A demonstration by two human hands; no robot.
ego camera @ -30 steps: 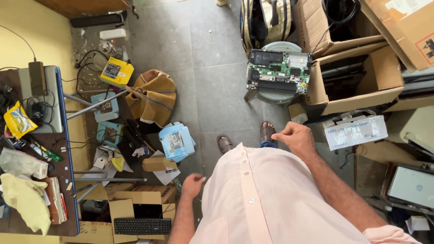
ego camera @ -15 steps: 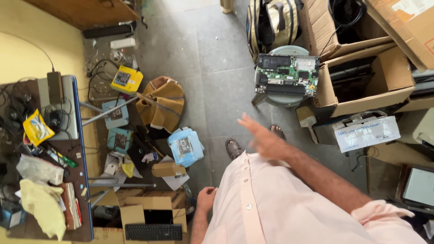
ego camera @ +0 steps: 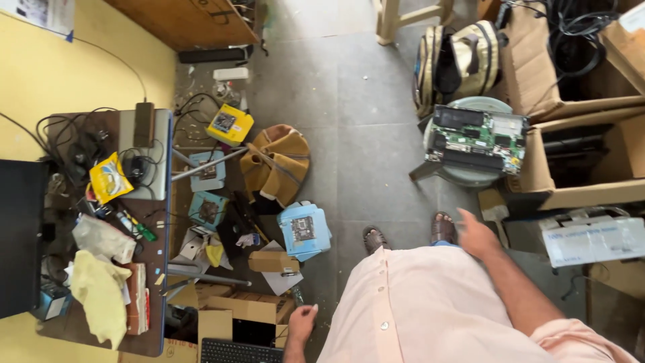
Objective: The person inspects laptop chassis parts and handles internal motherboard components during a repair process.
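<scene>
I look straight down at my pale pink shirt and my sandalled feet point(ego camera: 406, 235) on a grey floor. My right hand point(ego camera: 476, 233) hangs in front of my body with fingers loose and apart, holding nothing, near a round stool point(ego camera: 470, 176) that carries a green circuit board point(ego camera: 478, 138). My left hand point(ego camera: 301, 323) hangs low at my side, fingers loose and holding nothing, just above an open cardboard box point(ego camera: 228, 319) and a black keyboard point(ego camera: 238, 351).
A cluttered desk point(ego camera: 151, 269) stands at the left with cables, a yellow packet and cloths. Blue and yellow small boxes point(ego camera: 304, 230) and a brown bag point(ego camera: 277, 165) litter the floor. Cardboard boxes point(ego camera: 578, 181) and a backpack point(ego camera: 457, 64) fill the right side.
My right hand has dropped from an outstretched position in front of me to the right, near the stool. The view has shifted slightly; my left hand stays low at my side.
</scene>
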